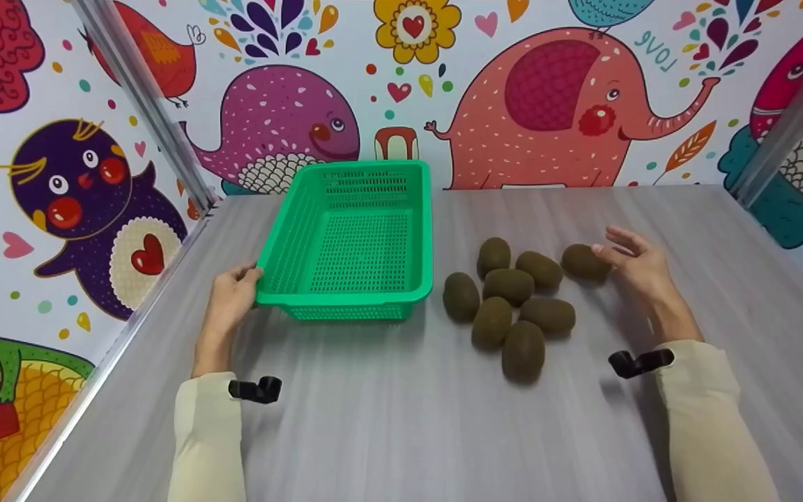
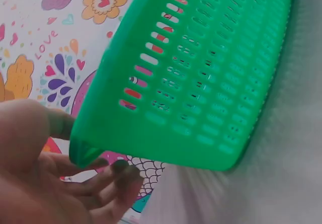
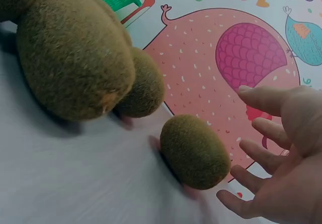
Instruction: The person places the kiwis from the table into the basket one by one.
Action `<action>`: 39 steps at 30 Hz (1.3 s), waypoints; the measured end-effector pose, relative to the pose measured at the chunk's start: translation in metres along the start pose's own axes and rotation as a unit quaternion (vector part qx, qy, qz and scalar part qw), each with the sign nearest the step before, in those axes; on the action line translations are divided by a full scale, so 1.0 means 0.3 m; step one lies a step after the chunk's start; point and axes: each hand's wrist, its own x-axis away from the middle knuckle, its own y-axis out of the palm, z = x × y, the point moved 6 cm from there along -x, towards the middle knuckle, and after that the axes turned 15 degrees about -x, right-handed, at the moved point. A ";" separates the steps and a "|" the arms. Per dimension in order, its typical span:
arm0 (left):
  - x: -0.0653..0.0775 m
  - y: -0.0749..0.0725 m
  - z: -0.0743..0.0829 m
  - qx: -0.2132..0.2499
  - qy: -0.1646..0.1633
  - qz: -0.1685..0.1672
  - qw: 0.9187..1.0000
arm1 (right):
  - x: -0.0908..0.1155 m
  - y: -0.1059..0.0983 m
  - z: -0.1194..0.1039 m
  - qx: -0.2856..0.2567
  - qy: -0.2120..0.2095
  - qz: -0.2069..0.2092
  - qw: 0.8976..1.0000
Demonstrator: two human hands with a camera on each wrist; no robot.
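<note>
An upright green plastic basket [image 1: 363, 251] with slotted walls stands left of centre, nothing in it. At its near left corner my left hand [image 1: 233, 300] grips the rim, thumb on one side and fingers curled below, as the left wrist view shows on the basket wall [image 2: 166, 83]. Several brown fuzzy kiwis lie grouped to the basket's right, among them a middle kiwi [image 1: 508, 286] and the nearest kiwi [image 1: 523, 352]. My right hand [image 1: 642, 268], fingers spread and relaxed, is beside the rightmost kiwi [image 1: 585, 263]; in the right wrist view the fingertips come close to that kiwi [image 3: 194, 152].
The grey wood-grain table [image 1: 401, 432] ends at a back wall [image 1: 401, 90] printed with cartoon animals. A metal post [image 1: 147, 97] rises at the back left, another [image 1: 799, 111] at the back right. Small black cameras [image 1: 256, 389] sit at both wrists.
</note>
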 end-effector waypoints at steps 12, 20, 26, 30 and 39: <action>0.003 0.007 -0.043 0.055 -0.001 -0.014 0.998 | -0.024 0.011 0.044 0.004 -0.003 -0.038 0.999; -0.001 0.009 -0.054 0.115 -0.016 -0.011 0.993 | -0.032 -0.005 0.054 0.010 0.000 -0.032 0.999; 0.001 0.009 -0.064 0.205 -0.011 -0.028 0.978 | -0.040 -0.004 0.069 0.015 0.005 -0.034 0.999; -0.003 0.013 -0.061 0.245 -0.009 -0.045 0.968 | -0.043 0.000 0.065 0.045 -0.010 -0.034 0.998; -0.005 0.017 -0.067 0.269 -0.023 -0.049 0.962 | -0.047 0.012 0.062 0.076 0.001 -0.040 0.996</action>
